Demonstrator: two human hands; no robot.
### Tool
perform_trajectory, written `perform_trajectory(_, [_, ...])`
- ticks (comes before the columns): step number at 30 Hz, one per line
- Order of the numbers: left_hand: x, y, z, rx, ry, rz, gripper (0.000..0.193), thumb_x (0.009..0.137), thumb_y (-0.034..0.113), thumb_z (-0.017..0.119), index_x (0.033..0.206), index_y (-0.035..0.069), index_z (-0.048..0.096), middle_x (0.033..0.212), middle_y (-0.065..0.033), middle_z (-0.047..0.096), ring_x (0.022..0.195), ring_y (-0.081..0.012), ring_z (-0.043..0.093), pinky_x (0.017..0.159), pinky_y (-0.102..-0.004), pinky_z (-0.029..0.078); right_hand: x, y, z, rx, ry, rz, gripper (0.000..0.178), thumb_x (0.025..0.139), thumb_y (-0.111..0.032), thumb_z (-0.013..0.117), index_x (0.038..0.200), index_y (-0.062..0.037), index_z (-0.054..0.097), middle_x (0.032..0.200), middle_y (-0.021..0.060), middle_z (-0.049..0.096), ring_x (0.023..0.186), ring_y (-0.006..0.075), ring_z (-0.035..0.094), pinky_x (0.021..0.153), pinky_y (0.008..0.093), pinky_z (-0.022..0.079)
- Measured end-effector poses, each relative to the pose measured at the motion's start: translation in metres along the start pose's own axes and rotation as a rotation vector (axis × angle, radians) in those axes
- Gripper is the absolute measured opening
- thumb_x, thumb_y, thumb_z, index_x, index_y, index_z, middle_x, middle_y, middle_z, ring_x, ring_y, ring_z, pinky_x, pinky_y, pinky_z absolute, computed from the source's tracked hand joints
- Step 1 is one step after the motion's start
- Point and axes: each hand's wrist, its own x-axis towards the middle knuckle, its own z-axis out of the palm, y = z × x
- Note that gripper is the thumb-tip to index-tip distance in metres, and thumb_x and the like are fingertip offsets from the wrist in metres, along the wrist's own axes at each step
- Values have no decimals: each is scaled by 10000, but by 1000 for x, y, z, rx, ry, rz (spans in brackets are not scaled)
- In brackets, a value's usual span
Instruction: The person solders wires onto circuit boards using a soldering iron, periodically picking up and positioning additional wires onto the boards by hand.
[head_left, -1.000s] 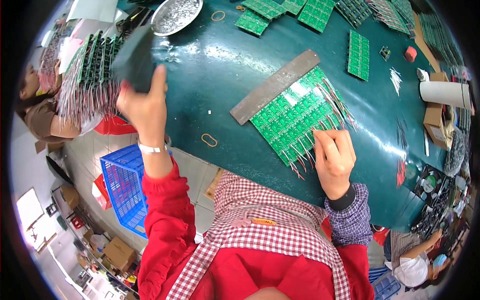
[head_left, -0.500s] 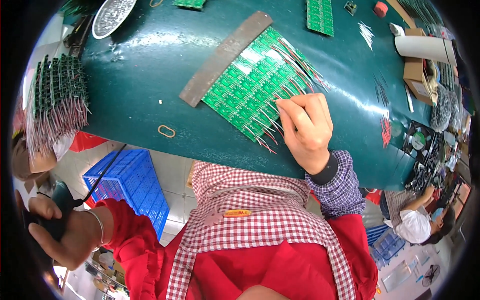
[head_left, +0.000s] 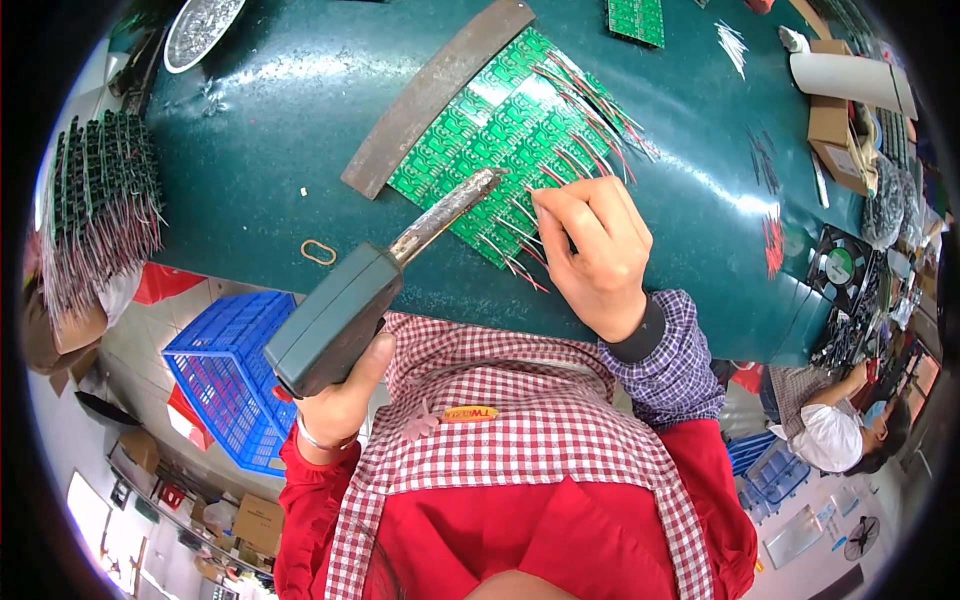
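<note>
A green circuit board panel [head_left: 510, 125] lies tilted on the table, with rows of red and white wires [head_left: 590, 110] standing out along its right side. A brown metal bar [head_left: 435, 95] rests along its upper left edge. My left hand [head_left: 345, 405] is wrapped round the dark green handle of a gun-shaped soldering iron [head_left: 340, 310]. The iron's tip is over the board, close to my right fingertips. My right hand [head_left: 600, 255] is pinched at the board's wired side, on a thin wire mostly hidden by the fingers.
A rubber band [head_left: 318, 251] lies left of the board. Loose white wires [head_left: 731, 48], red wires [head_left: 773, 246] and a black fan [head_left: 838, 262] are on the right. Bundled wired boards [head_left: 100, 210] hang over the left edge, above a blue crate [head_left: 230, 380]. A co-worker [head_left: 835, 430] sits at far right.
My left hand has brought the soldering iron from the far lower left up over the board. My right hand remains pinched by the wires, shifted slightly left in the view along with the board.
</note>
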Motion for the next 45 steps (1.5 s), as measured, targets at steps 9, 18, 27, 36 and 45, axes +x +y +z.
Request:
perform_trajectory(9, [-4,-3,5,123,9,30,246,811,36,726,1042,-23,665,952,-86,697,830,-155,647,729,-289,507,1,-3,-1,3,0,-11,230,682,54,711,877,-34,625,756,72,551,661,241,547,576,344,448])
perform_trajectory(18, [-1,-5,10,101,8,62,232,807,32,724,1025,-29,674,919,-97,706,795,-164,664,706,-293,519,1,-3,-2,-23,-11,24,207,703,39,711,875,-32,621,778,78,548,686,244,551,585,347,456])
perform_trajectory(27, [5,-3,17,193,24,165,199,793,46,737,974,-26,694,872,-105,715,740,-172,680,651,-292,523,1,-5,-1,-55,-101,102,182,741,16,691,854,-30,556,803,99,509,723,270,530,612,371,444])
perform_trajectory(36, [10,-7,15,297,-27,255,204,780,55,740,966,-18,698,848,-116,709,716,-194,687,635,-293,523,1,-4,1,-53,-100,114,203,732,28,689,845,-28,530,799,107,489,716,271,521,602,373,438])
perform_trajectory(45, [11,-3,17,222,-11,195,224,760,23,734,975,-23,694,872,-120,700,755,-208,680,676,-300,519,1,-4,1,-45,-105,128,213,735,30,688,856,-29,524,799,107,488,723,270,520,602,375,440])
